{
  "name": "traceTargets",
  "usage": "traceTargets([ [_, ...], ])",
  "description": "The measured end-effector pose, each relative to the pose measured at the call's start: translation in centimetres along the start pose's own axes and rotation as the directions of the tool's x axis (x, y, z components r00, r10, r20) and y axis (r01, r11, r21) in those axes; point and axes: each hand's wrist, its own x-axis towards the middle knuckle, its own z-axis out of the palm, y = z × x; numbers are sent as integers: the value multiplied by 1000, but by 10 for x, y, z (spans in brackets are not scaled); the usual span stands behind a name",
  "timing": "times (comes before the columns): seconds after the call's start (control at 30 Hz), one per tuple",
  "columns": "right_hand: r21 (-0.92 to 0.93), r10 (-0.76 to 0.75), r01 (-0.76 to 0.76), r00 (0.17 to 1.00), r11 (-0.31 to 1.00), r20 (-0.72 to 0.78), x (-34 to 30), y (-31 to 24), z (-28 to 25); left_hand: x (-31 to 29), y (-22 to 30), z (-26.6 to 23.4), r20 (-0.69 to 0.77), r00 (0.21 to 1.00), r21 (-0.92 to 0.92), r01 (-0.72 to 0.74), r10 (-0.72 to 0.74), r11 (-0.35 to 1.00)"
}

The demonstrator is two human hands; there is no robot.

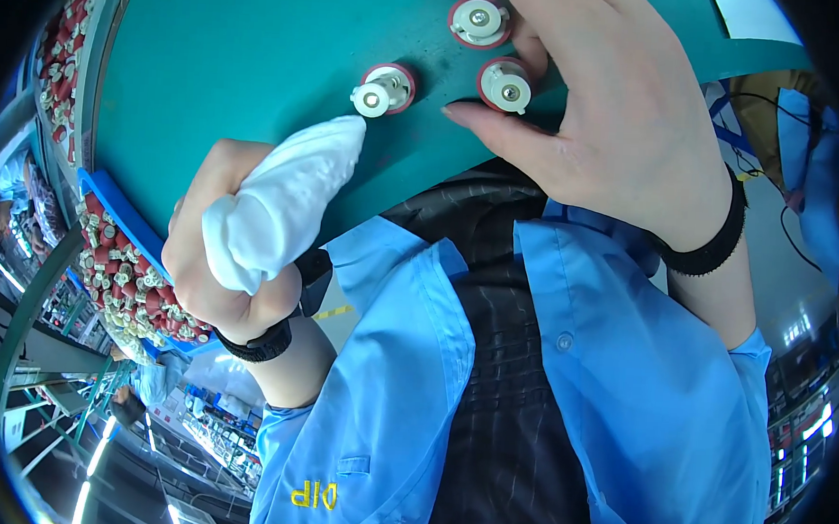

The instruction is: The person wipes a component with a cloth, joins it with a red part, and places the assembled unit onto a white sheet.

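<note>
My left hand (221,242) is closed around a soft white pouch (276,193), wrinkled and narrowing to a tip. That tip is right beside a small round part, white on top with a red rim (387,90), standing on the green mat (260,45). My right hand (608,111) is spread above the mat, thumb and fingers apart. Between them stand two more of these red-and-white parts, one farther (480,21) and one nearer (507,85). A fingertip lies against the nearer part; whether it presses on it I cannot tell.
A blue bin (123,213) heaped with red-and-white parts (120,279) sits left of the mat. Farther left, a tray holds more such parts (61,72). A white sheet (755,16) lies at the far right. Another person's blue clothing (814,159) shows at the right edge.
</note>
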Motion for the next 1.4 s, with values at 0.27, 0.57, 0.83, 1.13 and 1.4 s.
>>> traceTargets([
  [0.27,7,15,-15,1000,1000,-2,0,0,-4,-8,-4,0,27,999,4,34,-34,999],
  [0.57,76,-18,21,999,997,-40,-6,4,-9,7,10,15,-231,885,46,424,-404,904],
  [0.83,132,30,-22,998,991,-61,-8,2,-9,26,9,48,-123,972,16,202,-199,979],
  [1.13,105,145,-147,989,984,22,-5,-10,-14,46,24,56,-124,958,138,273,-257,952],
  [1.4,29,237,-241,966,970,105,2,-24,-23,53,18,51,-57,980,256,198,-190,946],
])
